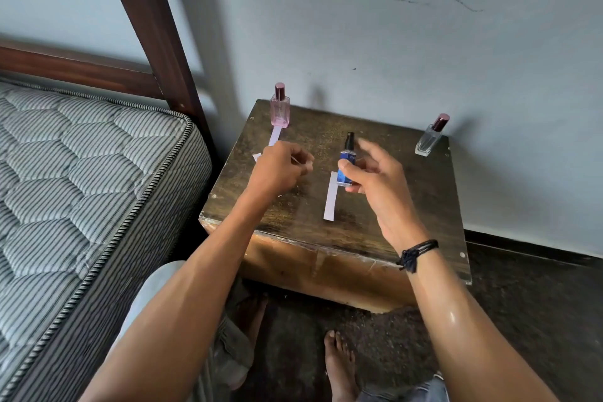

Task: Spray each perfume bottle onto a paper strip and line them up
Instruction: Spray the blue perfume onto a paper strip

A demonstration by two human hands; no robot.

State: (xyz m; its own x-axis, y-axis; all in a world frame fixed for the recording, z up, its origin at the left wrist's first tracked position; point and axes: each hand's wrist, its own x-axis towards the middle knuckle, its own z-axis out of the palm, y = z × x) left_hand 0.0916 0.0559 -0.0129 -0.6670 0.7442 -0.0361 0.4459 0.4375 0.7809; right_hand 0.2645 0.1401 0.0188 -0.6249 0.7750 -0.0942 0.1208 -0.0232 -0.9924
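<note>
- Right hand point(372, 173) pinches the blue bottle point(347, 164) low between thumb and fingers near the tabletop's middle, nozzle up and uncapped, other fingers spread.
- Left hand point(280, 165) is curled, apparently pinching something thin, perhaps a strip; too hidden to say.
- Just left of the blue bottle lies a paper strip point(331, 196), long axis toward the front edge.
- Pink bottle point(280, 106) stands capped at the back left corner, a second strip point(274, 135) before it.
- Clear bottle point(431, 135) stands capped by the back right corner of the table point(424, 225), nothing between.
</note>
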